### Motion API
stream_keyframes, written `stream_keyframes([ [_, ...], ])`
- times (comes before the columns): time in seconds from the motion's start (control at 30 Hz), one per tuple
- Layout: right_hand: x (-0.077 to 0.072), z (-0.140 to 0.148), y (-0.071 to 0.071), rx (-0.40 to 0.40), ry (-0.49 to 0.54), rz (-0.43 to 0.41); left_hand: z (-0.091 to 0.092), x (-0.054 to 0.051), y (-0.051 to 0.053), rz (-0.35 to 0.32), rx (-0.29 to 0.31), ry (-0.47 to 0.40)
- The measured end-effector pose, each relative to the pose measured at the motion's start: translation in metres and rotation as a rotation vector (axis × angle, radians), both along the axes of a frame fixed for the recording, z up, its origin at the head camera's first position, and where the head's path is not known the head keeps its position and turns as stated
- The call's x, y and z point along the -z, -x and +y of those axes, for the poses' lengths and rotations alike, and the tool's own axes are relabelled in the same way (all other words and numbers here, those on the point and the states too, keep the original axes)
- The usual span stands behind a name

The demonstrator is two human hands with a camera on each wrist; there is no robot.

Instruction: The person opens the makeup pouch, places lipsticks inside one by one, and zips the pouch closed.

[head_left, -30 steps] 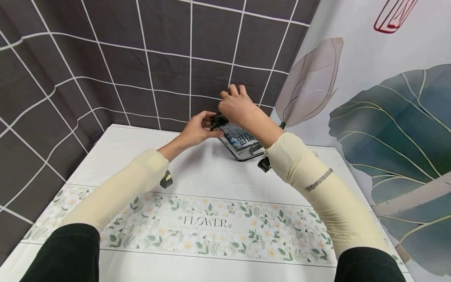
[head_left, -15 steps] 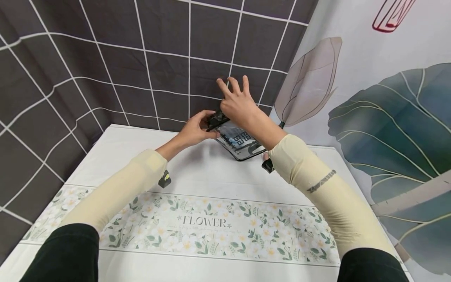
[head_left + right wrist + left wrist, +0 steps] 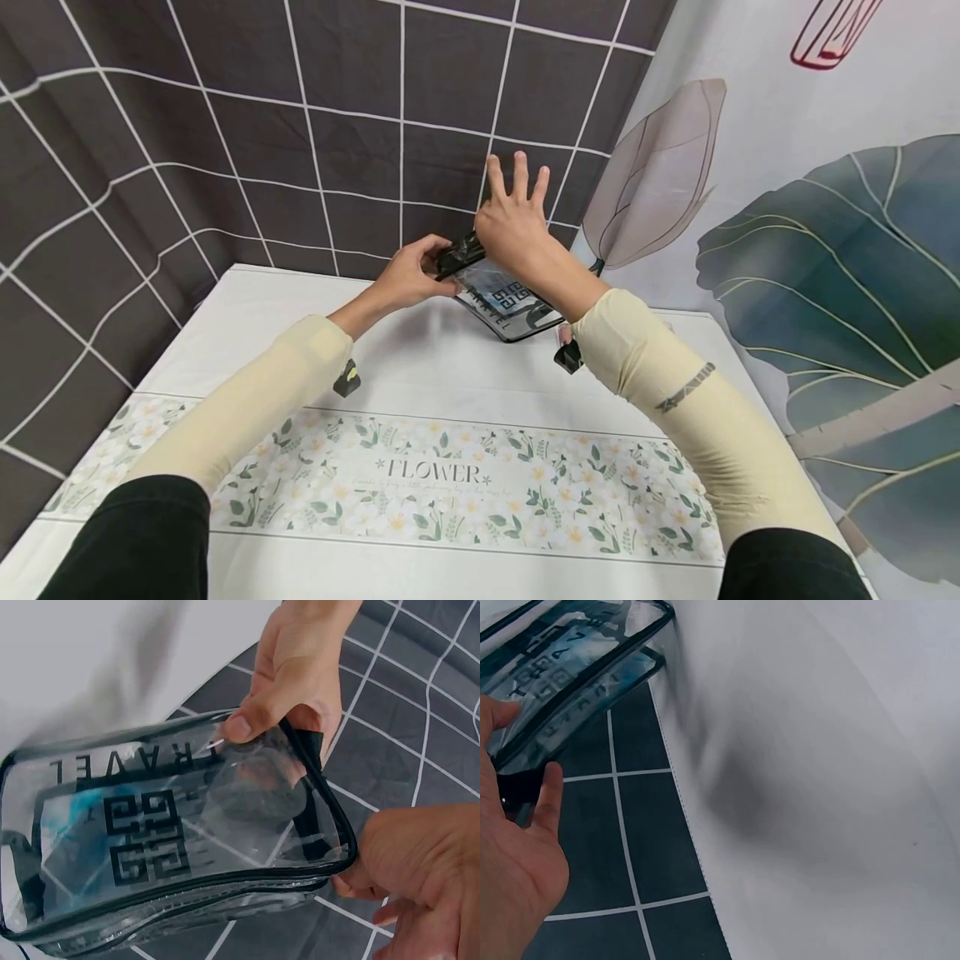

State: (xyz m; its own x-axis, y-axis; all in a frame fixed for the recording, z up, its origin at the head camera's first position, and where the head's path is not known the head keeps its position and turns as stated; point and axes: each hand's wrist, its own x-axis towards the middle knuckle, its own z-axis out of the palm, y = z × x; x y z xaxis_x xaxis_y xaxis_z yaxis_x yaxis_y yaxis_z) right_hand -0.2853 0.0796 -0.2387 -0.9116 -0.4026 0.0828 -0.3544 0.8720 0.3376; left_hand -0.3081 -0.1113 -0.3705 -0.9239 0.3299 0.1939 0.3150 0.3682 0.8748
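A clear plastic toiletry bag (image 3: 501,302) with black trim and TRAVEL lettering is tilted over the far part of the white table. My left hand (image 3: 405,277) grips its left end; in the right wrist view the thumb (image 3: 240,727) presses the clear face. At the bag's upper corner is my right hand (image 3: 516,221), three fingers raised and spread. Its thumb and index finger appear to pinch the corner by the zipper (image 3: 202,889), though the fingertips are mostly hidden. Something bluish (image 3: 79,814) shows through the plastic.
The white table (image 3: 420,362) carries a floral band printed FLOWER. Close behind the bag hangs a dark grid-patterned cloth (image 3: 360,150). A leaf-print curtain (image 3: 825,275) stands at the right. Small black devices (image 3: 347,379) are worn at the wrists.
My right hand's curled fingers have straightened and spread upward while the hand shifted slightly right. The left hand and its end of the bag moved a little left, showing more of the top edge.
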Motion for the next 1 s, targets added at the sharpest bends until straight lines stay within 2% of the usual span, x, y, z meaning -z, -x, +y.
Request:
stream_keyframes([
  [0.17,-0.001,0.000,-0.002,0.043,0.084,-0.026,-0.004,0.002,-0.001,-0.015,-0.003,-0.013],
  [0.57,0.000,0.012,-0.006,0.044,0.163,-0.080,-0.013,0.010,-0.001,-0.040,-0.007,-0.024],
  [0.8,0.010,0.026,-0.001,0.080,0.261,-0.148,-0.014,0.010,-0.001,-0.053,-0.014,-0.014],
  [1.0,0.021,0.034,0.002,0.091,0.303,-0.193,-0.017,0.013,-0.001,-0.080,-0.025,-0.011],
])
